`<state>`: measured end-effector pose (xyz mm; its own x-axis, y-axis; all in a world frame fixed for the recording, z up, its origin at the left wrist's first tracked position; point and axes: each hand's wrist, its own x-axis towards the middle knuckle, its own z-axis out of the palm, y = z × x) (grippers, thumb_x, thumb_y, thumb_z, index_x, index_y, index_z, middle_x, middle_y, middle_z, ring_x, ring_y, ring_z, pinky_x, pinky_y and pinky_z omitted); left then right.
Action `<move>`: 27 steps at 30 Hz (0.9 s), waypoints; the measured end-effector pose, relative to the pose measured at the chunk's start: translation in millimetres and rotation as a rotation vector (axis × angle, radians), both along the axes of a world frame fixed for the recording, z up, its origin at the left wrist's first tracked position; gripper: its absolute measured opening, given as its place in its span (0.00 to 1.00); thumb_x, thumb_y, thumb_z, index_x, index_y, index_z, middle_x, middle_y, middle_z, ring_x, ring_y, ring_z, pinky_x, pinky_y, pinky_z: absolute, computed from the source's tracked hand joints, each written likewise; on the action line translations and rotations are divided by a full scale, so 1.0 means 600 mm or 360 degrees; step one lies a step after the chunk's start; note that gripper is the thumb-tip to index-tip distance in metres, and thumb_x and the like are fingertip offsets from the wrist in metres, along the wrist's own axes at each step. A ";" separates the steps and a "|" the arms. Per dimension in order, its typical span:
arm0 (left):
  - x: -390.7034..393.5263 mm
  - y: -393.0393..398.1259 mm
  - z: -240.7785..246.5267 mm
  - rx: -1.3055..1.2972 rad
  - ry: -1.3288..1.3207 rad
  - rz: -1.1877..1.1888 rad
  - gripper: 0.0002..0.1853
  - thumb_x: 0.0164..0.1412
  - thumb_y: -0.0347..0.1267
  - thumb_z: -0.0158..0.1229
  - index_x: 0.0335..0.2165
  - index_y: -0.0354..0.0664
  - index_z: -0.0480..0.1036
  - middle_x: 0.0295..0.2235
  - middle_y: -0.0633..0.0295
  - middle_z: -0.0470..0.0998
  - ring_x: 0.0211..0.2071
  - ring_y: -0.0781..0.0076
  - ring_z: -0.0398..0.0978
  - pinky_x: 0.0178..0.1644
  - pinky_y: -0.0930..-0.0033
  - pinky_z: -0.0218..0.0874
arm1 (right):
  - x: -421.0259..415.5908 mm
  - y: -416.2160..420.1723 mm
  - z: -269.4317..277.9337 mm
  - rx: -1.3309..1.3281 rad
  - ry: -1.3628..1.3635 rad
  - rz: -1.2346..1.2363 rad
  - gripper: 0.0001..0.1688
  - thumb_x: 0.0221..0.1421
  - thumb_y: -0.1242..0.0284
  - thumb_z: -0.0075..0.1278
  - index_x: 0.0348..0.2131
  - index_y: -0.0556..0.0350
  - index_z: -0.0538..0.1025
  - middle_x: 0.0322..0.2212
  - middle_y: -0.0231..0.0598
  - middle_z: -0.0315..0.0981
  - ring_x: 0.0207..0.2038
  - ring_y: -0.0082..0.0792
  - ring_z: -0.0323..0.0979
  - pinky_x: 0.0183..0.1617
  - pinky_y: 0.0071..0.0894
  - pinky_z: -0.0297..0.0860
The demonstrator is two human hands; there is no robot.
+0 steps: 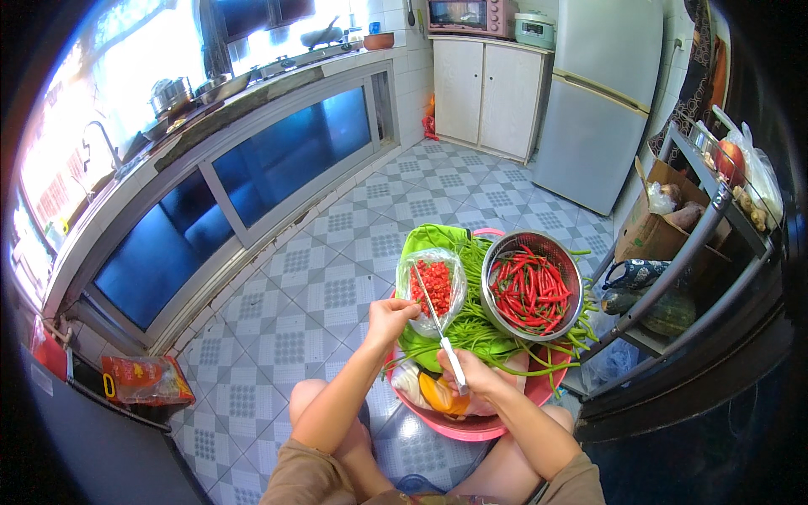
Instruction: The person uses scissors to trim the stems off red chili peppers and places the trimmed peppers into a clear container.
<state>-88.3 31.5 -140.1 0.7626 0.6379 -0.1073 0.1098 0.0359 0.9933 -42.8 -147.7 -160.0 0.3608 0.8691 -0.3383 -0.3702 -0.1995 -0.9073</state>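
My right hand (470, 372) grips the white handle of a kitchen knife (433, 312), whose narrow blade points away over a bowl lined with a clear plastic bag (460, 284). Chopped red chillies (435, 281) lie in that bag. My left hand (392, 319) is at the bag's near left edge, thumb and fingertips pinched together; whether a small thing is between them is hidden. Right of the bag, a perforated steel colander (576, 268) holds whole red chillies (530, 289). Green long beans (473, 315) lie beneath and between them, over a pink basin (464, 432).
A metal rack (672, 259) with a cardboard box (647, 218) and a green gourd (669, 314) stands close on the right. The refrigerator (596, 113) and a white cabinet (483, 95) are ahead. A counter (233, 95) runs along the left; a red package (148, 379) is at lower left.
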 end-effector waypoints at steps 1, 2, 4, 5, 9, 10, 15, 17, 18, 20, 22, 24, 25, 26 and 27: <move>-0.001 0.001 0.000 0.0009 0.0001 -0.0003 0.06 0.43 0.29 0.57 0.22 0.36 0.75 0.19 0.66 0.74 0.14 0.85 0.61 0.17 0.82 0.49 | 0.000 0.000 0.001 -0.0012 -0.0026 0.0001 0.23 0.51 0.52 0.43 0.19 0.50 0.60 0.07 0.23 0.54 0.08 0.17 0.56 0.11 0.16 0.54; -0.002 0.001 0.002 0.0014 0.0004 -0.0005 0.06 0.43 0.29 0.57 0.23 0.36 0.75 0.19 0.66 0.74 0.15 0.85 0.61 0.18 0.81 0.49 | -0.003 -0.002 0.006 -0.0004 -0.0026 0.0013 0.23 0.51 0.52 0.43 0.19 0.50 0.60 0.07 0.23 0.54 0.08 0.17 0.56 0.11 0.16 0.54; -0.002 0.000 0.003 0.0021 0.0010 -0.0014 0.07 0.44 0.30 0.57 0.23 0.36 0.75 0.19 0.66 0.74 0.15 0.85 0.62 0.18 0.81 0.49 | -0.009 -0.007 0.019 0.0007 -0.0027 0.0034 0.23 0.51 0.53 0.43 0.19 0.51 0.60 0.07 0.24 0.54 0.08 0.17 0.56 0.11 0.17 0.54; -0.002 0.000 0.002 0.0028 0.0012 -0.0014 0.07 0.44 0.29 0.57 0.24 0.36 0.74 0.19 0.66 0.74 0.15 0.85 0.63 0.18 0.81 0.50 | -0.008 -0.006 0.018 0.0008 -0.0038 0.0050 0.22 0.51 0.53 0.43 0.19 0.51 0.60 0.07 0.24 0.54 0.08 0.17 0.56 0.10 0.17 0.54; 0.002 -0.002 -0.002 0.0053 -0.0012 -0.0041 0.07 0.44 0.29 0.57 0.24 0.35 0.74 0.19 0.66 0.74 0.16 0.85 0.63 0.17 0.82 0.50 | 0.000 -0.005 0.006 0.0040 -0.0056 0.0067 0.22 0.52 0.54 0.43 0.19 0.51 0.60 0.07 0.24 0.54 0.08 0.17 0.55 0.10 0.17 0.52; 0.002 -0.002 -0.003 0.0061 -0.0024 -0.0048 0.07 0.44 0.29 0.57 0.24 0.35 0.74 0.19 0.66 0.74 0.16 0.85 0.63 0.17 0.82 0.50 | 0.001 -0.005 0.004 0.0056 -0.0052 0.0064 0.22 0.52 0.55 0.43 0.19 0.50 0.60 0.07 0.24 0.54 0.08 0.17 0.55 0.10 0.17 0.51; 0.001 0.002 -0.007 0.0111 -0.0045 -0.0036 0.07 0.44 0.29 0.57 0.24 0.35 0.74 0.19 0.66 0.74 0.14 0.86 0.62 0.16 0.82 0.50 | 0.003 -0.007 0.009 -0.0034 0.0023 -0.0021 0.20 0.52 0.56 0.43 0.19 0.50 0.61 0.08 0.23 0.53 0.08 0.16 0.53 0.10 0.18 0.49; 0.003 0.005 -0.012 0.0127 -0.0059 -0.0036 0.07 0.44 0.29 0.57 0.24 0.35 0.74 0.19 0.66 0.74 0.14 0.86 0.62 0.16 0.82 0.50 | 0.003 -0.010 0.007 -0.0062 -0.0060 -0.0026 0.20 0.52 0.56 0.43 0.19 0.50 0.61 0.08 0.22 0.52 0.09 0.15 0.53 0.11 0.17 0.49; 0.003 0.006 -0.014 0.0131 -0.0069 -0.0031 0.07 0.44 0.29 0.57 0.24 0.35 0.74 0.19 0.66 0.74 0.14 0.86 0.62 0.16 0.82 0.50 | 0.004 -0.011 0.005 -0.0076 -0.0099 -0.0018 0.20 0.52 0.56 0.43 0.19 0.50 0.62 0.09 0.21 0.52 0.10 0.14 0.52 0.11 0.17 0.49; 0.003 0.007 -0.017 0.0143 -0.0076 -0.0021 0.07 0.44 0.29 0.57 0.25 0.34 0.74 0.19 0.66 0.74 0.15 0.86 0.63 0.16 0.82 0.51 | 0.009 -0.012 0.001 -0.0093 -0.0196 0.0064 0.20 0.52 0.54 0.43 0.21 0.49 0.61 0.10 0.21 0.53 0.12 0.14 0.52 0.13 0.16 0.51; 0.006 0.004 -0.016 0.0151 -0.0072 -0.0024 0.08 0.44 0.28 0.57 0.25 0.33 0.74 0.20 0.65 0.74 0.17 0.85 0.64 0.18 0.82 0.54 | 0.017 -0.015 -0.004 -0.0107 -0.0312 0.0200 0.21 0.51 0.51 0.43 0.24 0.47 0.61 0.12 0.22 0.54 0.13 0.14 0.54 0.15 0.14 0.54; 0.011 0.012 -0.033 0.0285 -0.0043 -0.0018 0.08 0.44 0.27 0.57 0.26 0.32 0.73 0.21 0.64 0.74 0.19 0.83 0.66 0.22 0.81 0.56 | 0.012 -0.015 -0.002 -0.0106 -0.0293 0.0095 0.22 0.51 0.53 0.43 0.20 0.50 0.62 0.12 0.21 0.53 0.13 0.13 0.51 0.14 0.16 0.50; 0.013 0.017 -0.042 0.0355 -0.0028 -0.0010 0.09 0.44 0.27 0.57 0.27 0.31 0.73 0.21 0.63 0.74 0.20 0.82 0.67 0.23 0.80 0.58 | 0.009 -0.014 0.000 -0.0103 -0.0284 0.0047 0.22 0.52 0.54 0.43 0.18 0.52 0.63 0.12 0.20 0.53 0.13 0.12 0.49 0.13 0.17 0.48; 0.013 0.021 -0.051 0.0373 -0.0028 0.0011 0.09 0.43 0.28 0.58 0.26 0.32 0.74 0.20 0.63 0.74 0.20 0.82 0.68 0.24 0.79 0.59 | 0.007 -0.013 0.001 -0.0120 -0.0269 0.0033 0.22 0.52 0.54 0.43 0.18 0.52 0.64 0.12 0.20 0.53 0.13 0.12 0.50 0.13 0.17 0.48; 0.015 0.022 -0.054 0.0389 -0.0031 0.0026 0.10 0.42 0.29 0.59 0.26 0.33 0.74 0.20 0.63 0.75 0.20 0.81 0.69 0.24 0.78 0.60 | 0.008 -0.014 0.002 -0.0140 -0.0257 0.0013 0.23 0.51 0.54 0.44 0.18 0.52 0.64 0.12 0.20 0.54 0.13 0.12 0.50 0.13 0.17 0.48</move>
<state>-79.4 44.8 -172.3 0.7522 0.6556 0.0661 0.0921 -0.2039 0.9747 -37.8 -156.1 -159.0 0.4096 0.8419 -0.3512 -0.2193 -0.2828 -0.9338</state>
